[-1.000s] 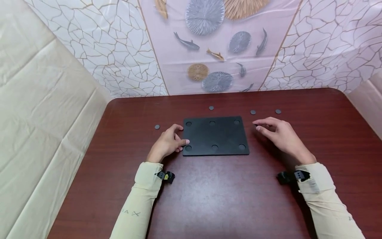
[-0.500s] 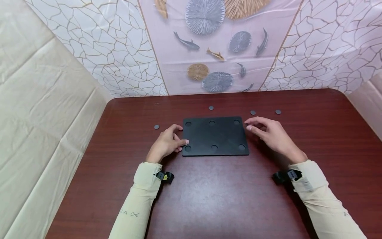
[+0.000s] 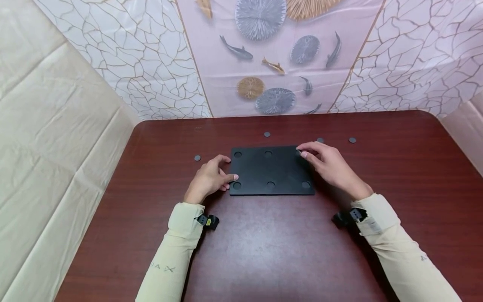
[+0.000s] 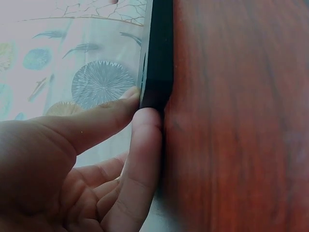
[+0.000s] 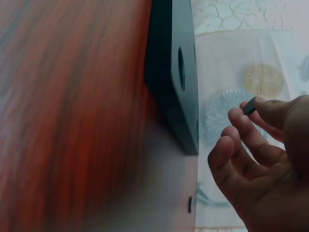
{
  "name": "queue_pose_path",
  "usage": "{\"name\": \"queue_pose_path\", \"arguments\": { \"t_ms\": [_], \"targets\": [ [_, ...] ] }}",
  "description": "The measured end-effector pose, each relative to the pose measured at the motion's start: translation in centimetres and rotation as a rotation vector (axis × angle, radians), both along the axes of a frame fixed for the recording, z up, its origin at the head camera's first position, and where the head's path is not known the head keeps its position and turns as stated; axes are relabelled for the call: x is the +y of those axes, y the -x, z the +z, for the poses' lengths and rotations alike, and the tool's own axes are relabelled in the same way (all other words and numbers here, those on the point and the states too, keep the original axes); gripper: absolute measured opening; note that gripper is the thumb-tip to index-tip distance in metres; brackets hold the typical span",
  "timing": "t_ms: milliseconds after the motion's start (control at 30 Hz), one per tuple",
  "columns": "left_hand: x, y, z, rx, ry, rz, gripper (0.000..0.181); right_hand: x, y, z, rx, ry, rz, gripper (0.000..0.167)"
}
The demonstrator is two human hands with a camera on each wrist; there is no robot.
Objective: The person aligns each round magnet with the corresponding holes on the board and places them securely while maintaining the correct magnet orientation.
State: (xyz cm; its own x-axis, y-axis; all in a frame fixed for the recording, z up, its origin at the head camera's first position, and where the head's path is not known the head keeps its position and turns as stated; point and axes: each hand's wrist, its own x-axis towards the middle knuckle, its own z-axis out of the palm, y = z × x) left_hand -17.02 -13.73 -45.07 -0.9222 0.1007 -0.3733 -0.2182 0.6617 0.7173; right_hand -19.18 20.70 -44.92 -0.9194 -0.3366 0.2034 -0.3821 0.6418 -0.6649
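Note:
A black rectangular board [image 3: 269, 170] with several round recesses lies flat on the table. My left hand [image 3: 209, 178] grips its left edge, thumb on the top face; in the left wrist view the thumb and a finger of that hand [image 4: 96, 159] meet at the board's corner [image 4: 157, 58]. Over the board's far right corner, my right hand [image 3: 332, 165] pinches a small dark disc [image 5: 250, 106] between thumb and fingers. The right wrist view shows that hand [image 5: 260, 159] beside the board [image 5: 186, 96], the disc apart from it.
On the dark red table [image 3: 249, 243], loose grey discs lie around the board: one to the left [image 3: 197, 158], one behind it [image 3: 267, 134], one farther right [image 3: 352, 140], and one partly covered by my right hand [image 3: 320, 140]. A patterned cloth [image 3: 151, 63] hangs behind.
My right hand has moved left with its disc, from beside the board to above the far right recess. My left hand has kept its grip on the board's left edge.

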Motion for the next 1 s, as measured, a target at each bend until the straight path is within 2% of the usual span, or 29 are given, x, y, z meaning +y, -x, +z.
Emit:
{"name": "queue_pose_path", "arguments": {
  "t_ms": [167, 433, 700, 1000],
  "targets": [
    [0.0, 0.2, 0.1, 0.000, -0.045, 0.010, 0.058, -1.4, 0.4, 0.6, -0.006, -0.003, 0.031, 0.024],
    [-0.1, 0.3, 0.3, -0.047, -0.097, 0.044, 0.056, -3.6, 0.5, 0.8, -0.055, 0.002, 0.045, 0.026],
    [-0.7, 0.2, 0.6, -0.060, -0.129, 0.007, 0.056, -5.1, 1.0, 0.7, -0.092, 0.004, 0.041, 0.027],
    [-0.9, 0.3, 0.4, -0.102, -0.206, 0.025, 0.057, -6.8, 1.5, 0.6, -0.163, -0.027, 0.014, 0.028]
  ]
}}
